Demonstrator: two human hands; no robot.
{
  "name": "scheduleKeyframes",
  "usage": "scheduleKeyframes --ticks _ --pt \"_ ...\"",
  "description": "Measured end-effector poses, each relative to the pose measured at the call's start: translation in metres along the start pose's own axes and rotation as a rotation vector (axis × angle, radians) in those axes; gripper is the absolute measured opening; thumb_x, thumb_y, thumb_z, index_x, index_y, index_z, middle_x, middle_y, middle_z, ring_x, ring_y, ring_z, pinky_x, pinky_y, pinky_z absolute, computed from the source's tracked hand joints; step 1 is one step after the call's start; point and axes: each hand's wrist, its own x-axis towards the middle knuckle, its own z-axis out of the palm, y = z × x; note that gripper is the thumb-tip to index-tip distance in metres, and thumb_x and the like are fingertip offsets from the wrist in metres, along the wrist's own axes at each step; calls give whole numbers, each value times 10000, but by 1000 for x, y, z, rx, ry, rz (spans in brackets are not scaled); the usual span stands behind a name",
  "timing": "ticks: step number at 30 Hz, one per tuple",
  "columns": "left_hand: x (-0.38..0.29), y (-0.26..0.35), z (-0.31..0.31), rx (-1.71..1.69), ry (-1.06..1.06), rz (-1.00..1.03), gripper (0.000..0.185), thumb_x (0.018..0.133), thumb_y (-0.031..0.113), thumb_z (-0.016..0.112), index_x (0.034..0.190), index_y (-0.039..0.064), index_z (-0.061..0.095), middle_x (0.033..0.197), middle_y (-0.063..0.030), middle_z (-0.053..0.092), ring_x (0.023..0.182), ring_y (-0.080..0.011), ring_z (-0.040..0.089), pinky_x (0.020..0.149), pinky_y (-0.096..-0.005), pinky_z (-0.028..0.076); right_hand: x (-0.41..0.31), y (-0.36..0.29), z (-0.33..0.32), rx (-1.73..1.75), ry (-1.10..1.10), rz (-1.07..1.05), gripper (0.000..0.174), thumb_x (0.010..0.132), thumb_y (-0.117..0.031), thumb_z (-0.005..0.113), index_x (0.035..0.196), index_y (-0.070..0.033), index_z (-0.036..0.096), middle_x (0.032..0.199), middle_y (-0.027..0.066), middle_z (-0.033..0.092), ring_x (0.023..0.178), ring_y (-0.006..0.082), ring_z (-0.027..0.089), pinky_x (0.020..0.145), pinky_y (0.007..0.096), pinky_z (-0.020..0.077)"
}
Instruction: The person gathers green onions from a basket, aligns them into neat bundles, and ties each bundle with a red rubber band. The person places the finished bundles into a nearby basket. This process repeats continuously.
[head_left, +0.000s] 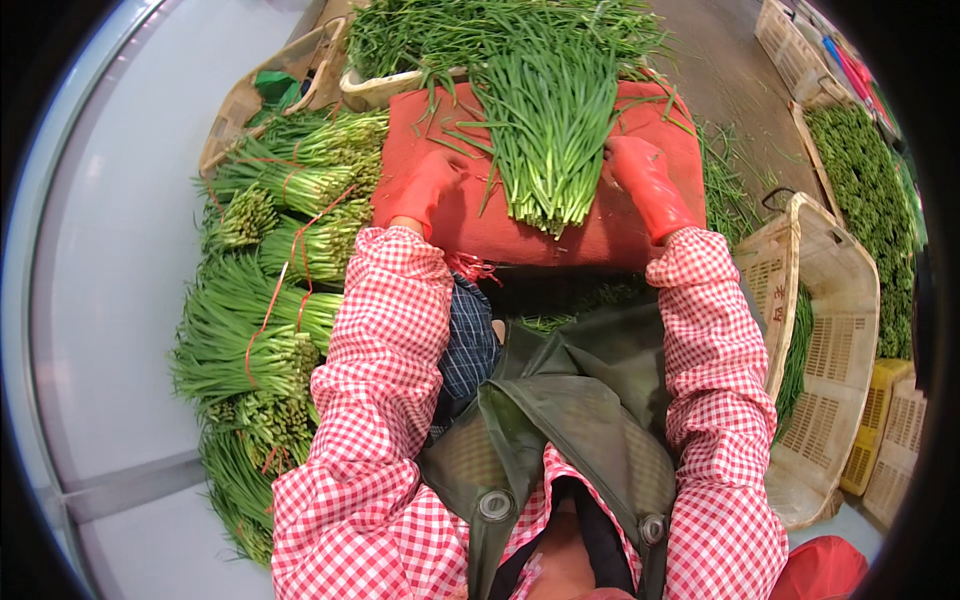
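A sheaf of garlic chives (551, 135) lies on a red cloth-covered work surface (442, 236), its pale cut ends towards me. My right hand (646, 180), in a red rubber glove, is beside the sheaf's right edge with its fingertips close against the leaves. Whether it grips any stalks cannot be told. To the left of the sheaf, my gloved left hand (431, 187) rests low over the cloth with its fingers curled. It is apart from the sheaf, and the inside of its grasp is hidden. A few loose leaves lie between it and the sheaf.
Beyond the cloth, a pale crate (375, 90) is heaped with loose chives (502, 34). Bundles tied with red string (292, 352) are stacked on the left. An upright plastic crate (832, 375) is at right, near a bed of leafy greens (862, 217). A dark green apron (585, 420) covers my lap.
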Motion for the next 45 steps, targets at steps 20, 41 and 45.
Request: scheduleKeyframes --ticks 20,41,45 --pt "26 -21 48 347 28 -73 260 718 243 648 897 56 650 896 -160 647 853 -343 608 734 -408 475 -16 -6 -17 -23 -134 -10 264 827 -155 452 1036 -107 606 1001 181 624 947 355 598 785 441 473" --pt "34 -38 43 -139 -264 -326 174 776 217 643 846 59 661 810 -22 636 683 -158 591 604 -296 476 -17 15 -10 150 62 -37 165 794 -141 523 929 -99 607 917 134 618 847 315 597 686 409 474" --pt "32 -40 47 -884 -268 -639 152 810 225 637 875 87 629 753 26 580 632 -108 540 536 -255 452 -24 14 -16 112 325 -216 133 781 -156 556 892 -109 611 872 112 618 823 305 599 665 408 474"
